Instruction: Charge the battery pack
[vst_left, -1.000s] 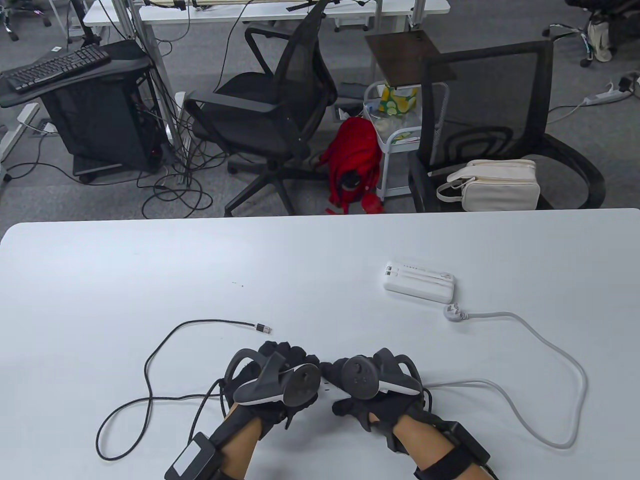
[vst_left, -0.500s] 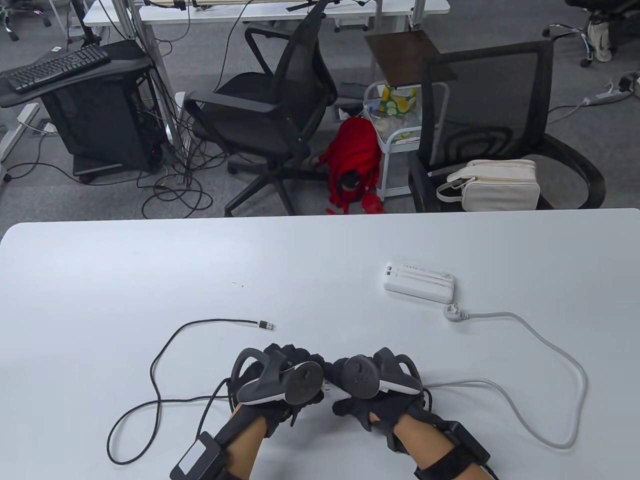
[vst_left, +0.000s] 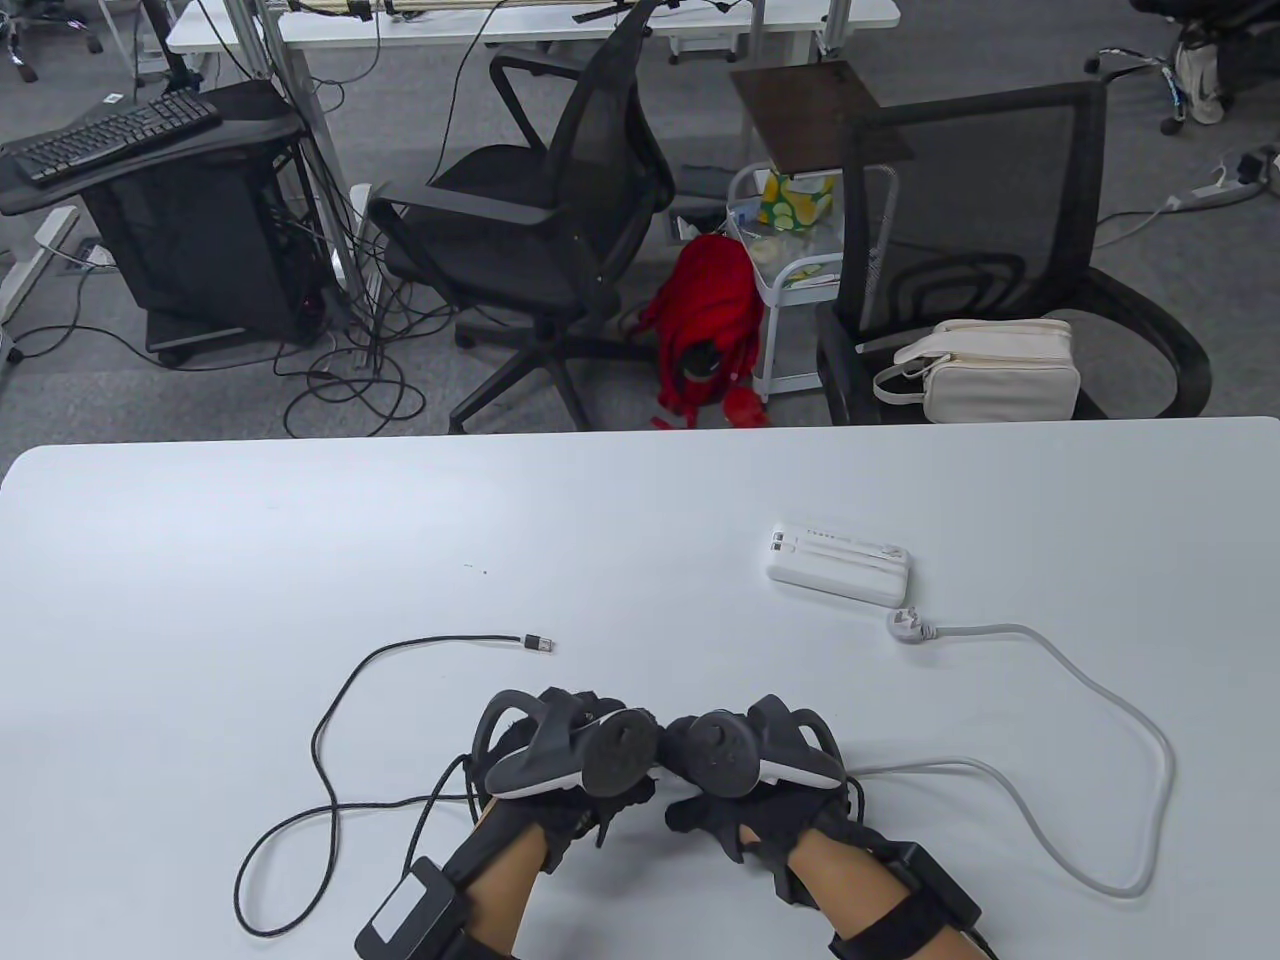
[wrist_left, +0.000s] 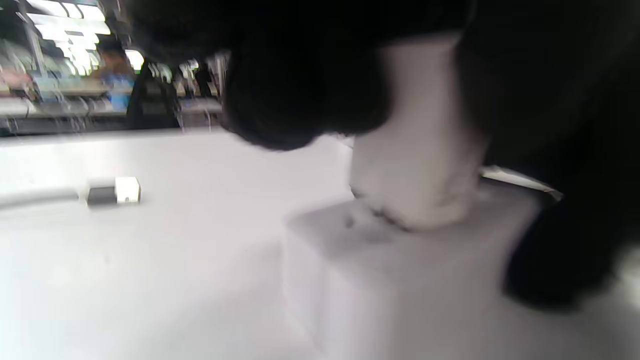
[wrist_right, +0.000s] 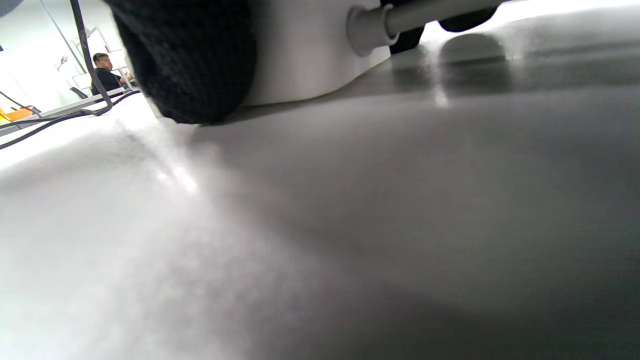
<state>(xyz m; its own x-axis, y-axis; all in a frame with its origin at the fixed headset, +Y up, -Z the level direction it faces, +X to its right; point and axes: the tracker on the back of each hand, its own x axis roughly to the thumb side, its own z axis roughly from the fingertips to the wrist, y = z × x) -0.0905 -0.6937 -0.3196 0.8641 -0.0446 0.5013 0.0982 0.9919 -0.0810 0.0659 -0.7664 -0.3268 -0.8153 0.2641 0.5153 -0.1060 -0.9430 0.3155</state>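
Note:
The white battery pack (vst_left: 838, 565) lies flat right of centre, apart from both hands. My left hand (vst_left: 575, 760) grips a white charger (wrist_left: 417, 150) and presses it onto the top of a white socket block (wrist_left: 400, 280). A black cable (vst_left: 330, 720) runs from under that hand to a free USB end (vst_left: 538, 643) on the table. My right hand (vst_left: 735, 765) holds the socket block (wrist_right: 310, 50) on the table, where its grey lead (wrist_right: 395, 17) comes out. The lead (vst_left: 1120, 700) loops right and ends in a white plug (vst_left: 905, 622) beside the pack. Both hands touch at the front centre.
The white table (vst_left: 250, 560) reaches the frame's sides. Behind its far edge stand two black office chairs (vst_left: 540, 220), a red backpack (vst_left: 705, 320) and a cream bag (vst_left: 1000, 370).
My left hand has moved right, up against the right hand. The black cable and its USB end have been dragged a little to the right with it. The right hand has not moved.

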